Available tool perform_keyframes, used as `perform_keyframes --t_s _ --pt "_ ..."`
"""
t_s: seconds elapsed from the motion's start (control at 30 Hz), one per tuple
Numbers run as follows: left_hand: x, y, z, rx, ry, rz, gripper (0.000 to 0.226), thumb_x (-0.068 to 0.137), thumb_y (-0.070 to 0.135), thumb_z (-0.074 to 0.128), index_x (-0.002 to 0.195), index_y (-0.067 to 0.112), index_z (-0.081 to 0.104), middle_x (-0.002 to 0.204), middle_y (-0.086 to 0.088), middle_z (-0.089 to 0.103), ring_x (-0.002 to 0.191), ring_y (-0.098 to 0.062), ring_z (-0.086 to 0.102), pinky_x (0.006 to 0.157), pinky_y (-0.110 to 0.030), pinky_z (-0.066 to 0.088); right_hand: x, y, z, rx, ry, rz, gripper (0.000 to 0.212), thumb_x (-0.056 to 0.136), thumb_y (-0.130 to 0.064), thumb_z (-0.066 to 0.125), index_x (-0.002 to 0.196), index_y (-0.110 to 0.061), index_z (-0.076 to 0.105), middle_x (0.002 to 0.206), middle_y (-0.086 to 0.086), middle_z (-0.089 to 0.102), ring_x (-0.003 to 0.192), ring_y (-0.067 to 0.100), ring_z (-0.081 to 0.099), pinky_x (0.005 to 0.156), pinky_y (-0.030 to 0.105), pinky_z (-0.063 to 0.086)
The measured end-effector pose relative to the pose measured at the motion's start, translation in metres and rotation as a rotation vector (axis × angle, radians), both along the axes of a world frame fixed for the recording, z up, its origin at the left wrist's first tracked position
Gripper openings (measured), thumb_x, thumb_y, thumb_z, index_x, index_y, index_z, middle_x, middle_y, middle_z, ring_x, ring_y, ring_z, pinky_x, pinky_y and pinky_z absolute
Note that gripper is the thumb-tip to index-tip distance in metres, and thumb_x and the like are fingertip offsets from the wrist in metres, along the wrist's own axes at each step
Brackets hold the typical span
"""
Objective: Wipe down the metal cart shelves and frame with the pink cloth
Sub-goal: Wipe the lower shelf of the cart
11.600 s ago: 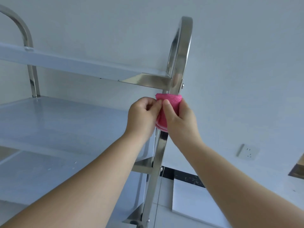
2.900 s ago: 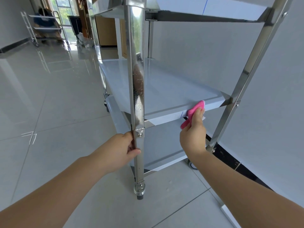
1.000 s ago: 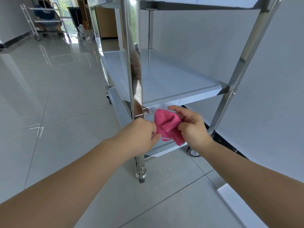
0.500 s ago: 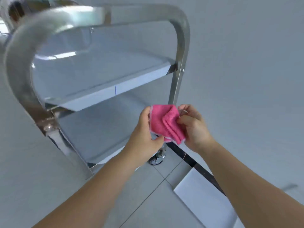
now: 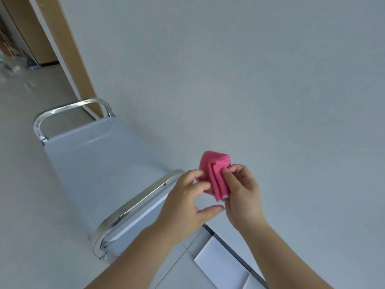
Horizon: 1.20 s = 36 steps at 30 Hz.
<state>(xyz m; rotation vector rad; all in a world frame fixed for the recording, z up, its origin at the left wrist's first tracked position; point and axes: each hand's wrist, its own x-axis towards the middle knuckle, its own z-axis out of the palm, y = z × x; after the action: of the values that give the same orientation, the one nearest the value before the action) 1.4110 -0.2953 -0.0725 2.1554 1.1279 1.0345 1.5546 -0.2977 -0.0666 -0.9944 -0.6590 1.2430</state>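
I look down on the metal cart from above; its pale top shelf stretches away between a near chrome handle and a far chrome handle. The folded pink cloth is held up in the air in front of the wall, to the right of the near handle and clear of the cart. My right hand pinches its right edge. My left hand touches its left side with the fingertips, thumb spread below.
A pale grey wall runs along the cart's right side. A wooden door frame stands beyond the far handle. A white flat board lies on the tiled floor by the dark baseboard at the lower right.
My view has risen from below the near handle to above the top shelf. The cloth has stayed between both hands and is now folded narrower, held higher than the handle.
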Motion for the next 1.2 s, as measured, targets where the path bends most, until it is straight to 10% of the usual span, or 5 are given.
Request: perform_keyframes --t_s 0.33,0.53,0.73,1.2 --pt "-0.048 0.015 0.057 -0.043 -0.320 -0.233 0.015 0.079 0.020 0.074 0.076 0.007 0.066 0.090 0.006 0.054 0.087 -0.013 0.059 0.069 -0.020 0.053 -0.069 -0.022 0.066 0.087 0.097 0.101 0.032 0.095 -0.015 0.047 0.112 0.011 0.054 0.116 0.027 0.061 0.098 0.031 0.064 0.074 0.034 0.055" --pt "-0.128 0.025 0.063 -0.374 -0.351 -0.511 0.016 0.088 0.015 0.059 0.096 0.002 0.065 0.106 0.002 0.056 0.099 -0.019 0.062 0.077 -0.035 0.058 -0.143 -0.051 0.056 0.140 -0.089 0.094 0.040 0.096 0.000 0.043 0.136 -0.007 0.050 0.130 0.011 0.060 0.111 0.027 0.061 0.088 0.038 0.050" --pt "-0.179 0.022 0.070 -0.386 -0.229 -0.499 0.010 0.085 0.025 0.046 0.081 0.023 0.055 0.066 0.009 0.048 0.061 -0.008 0.043 0.060 -0.022 0.036 -0.181 -0.094 0.047 -0.140 -0.045 -0.320 0.026 0.101 -0.014 0.039 0.108 -0.002 0.062 0.095 0.015 0.070 0.084 0.024 0.067 0.070 0.035 0.056" --pt "-0.273 -0.057 0.033 -0.869 -0.122 -0.297 0.024 0.093 0.013 0.053 0.116 0.018 0.051 0.102 -0.004 0.064 0.094 -0.019 0.064 0.074 -0.031 0.050 -0.244 -0.199 0.008 -0.389 -0.264 -0.378 0.010 0.092 -0.004 0.057 0.098 -0.004 0.066 0.101 0.024 0.069 0.092 0.037 0.067 0.088 0.054 0.053"
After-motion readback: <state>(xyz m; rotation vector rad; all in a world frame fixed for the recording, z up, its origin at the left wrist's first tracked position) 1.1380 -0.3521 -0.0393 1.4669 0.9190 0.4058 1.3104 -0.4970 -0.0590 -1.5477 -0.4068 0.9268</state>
